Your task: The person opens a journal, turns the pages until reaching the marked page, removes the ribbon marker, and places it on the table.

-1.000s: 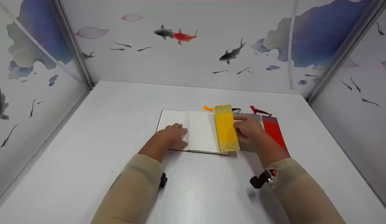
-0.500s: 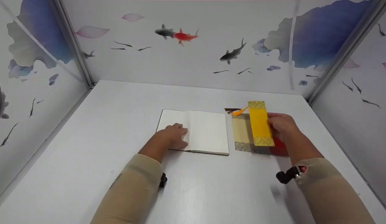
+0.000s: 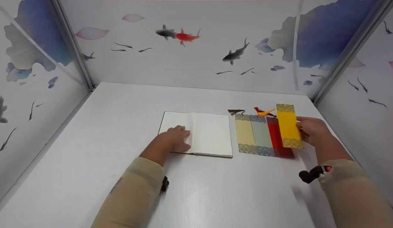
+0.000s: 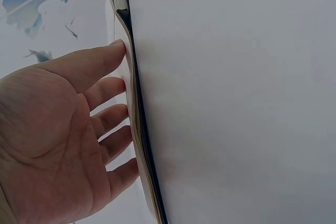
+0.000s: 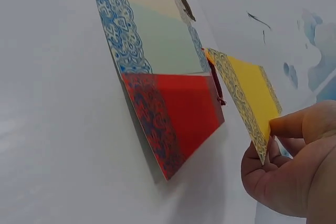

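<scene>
My right hand [image 3: 314,129] pinches a yellow bookmark [image 3: 288,125] by its right edge, with fingers and thumb on that side. The bookmark is raised over the right part of a red bookmark [image 3: 276,136] and has an orange tassel [image 3: 266,112]. Side by side to the left of the red one lie a pale green bookmark [image 3: 261,134] and a cream bookmark [image 3: 245,131]. My left hand [image 3: 174,138] rests on the left page of an open notebook [image 3: 212,134]. In the left wrist view its fingertips press the pages, fingers spread.
A dark tassel [image 3: 236,112] lies behind the cream bookmark, and a red tassel [image 5: 216,80] behind the red one. White walls [image 3: 190,63] printed with fish and leaves stand at the back and both sides of the white table [image 3: 196,190].
My right hand has carried the yellow bookmark rightward from the notebook's right page, past the cream and pale green bookmarks to the red one. My left hand has stayed on the notebook.
</scene>
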Available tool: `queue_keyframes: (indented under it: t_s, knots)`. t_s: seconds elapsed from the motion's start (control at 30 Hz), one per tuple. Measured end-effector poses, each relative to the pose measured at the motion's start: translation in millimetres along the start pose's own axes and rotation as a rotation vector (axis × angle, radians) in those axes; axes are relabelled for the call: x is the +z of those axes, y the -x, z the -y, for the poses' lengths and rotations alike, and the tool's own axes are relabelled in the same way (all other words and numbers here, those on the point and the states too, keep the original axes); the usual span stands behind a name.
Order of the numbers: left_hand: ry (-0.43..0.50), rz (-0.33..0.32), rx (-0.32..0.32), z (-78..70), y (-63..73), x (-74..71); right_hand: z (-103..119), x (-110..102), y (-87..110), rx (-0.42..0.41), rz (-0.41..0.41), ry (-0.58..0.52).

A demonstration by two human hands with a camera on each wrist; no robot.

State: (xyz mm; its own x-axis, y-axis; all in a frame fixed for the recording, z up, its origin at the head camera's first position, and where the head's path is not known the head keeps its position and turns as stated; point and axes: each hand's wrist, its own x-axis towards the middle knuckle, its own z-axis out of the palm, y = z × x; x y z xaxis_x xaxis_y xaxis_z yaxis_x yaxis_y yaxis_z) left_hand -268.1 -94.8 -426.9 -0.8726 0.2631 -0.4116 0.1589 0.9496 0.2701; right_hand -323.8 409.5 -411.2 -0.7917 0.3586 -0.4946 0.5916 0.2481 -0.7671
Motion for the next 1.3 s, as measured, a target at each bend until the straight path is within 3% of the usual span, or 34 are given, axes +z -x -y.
queue_keyframes:
  t_s: [0.23,0.53,0.93,1.3]
  knots:
    - [-0.003,0.005,0.003,1.3,-0.2,-0.3,-4,-24,-0.1,0.017,-0.001,-0.019]
    - [0.010,-0.001,0.003,2.3,0.5,-1.2,-10,-45,-6.5,0.031,-0.059,-0.023]
    - [-0.009,-0.008,0.002,1.7,0.8,0.2,-29,-38,-16.2,0.029,-0.010,0.257]
    - [-0.011,-0.020,0.021,0.0,2.6,0.0,-36,-29,-19.7,0.010,-0.033,0.304]
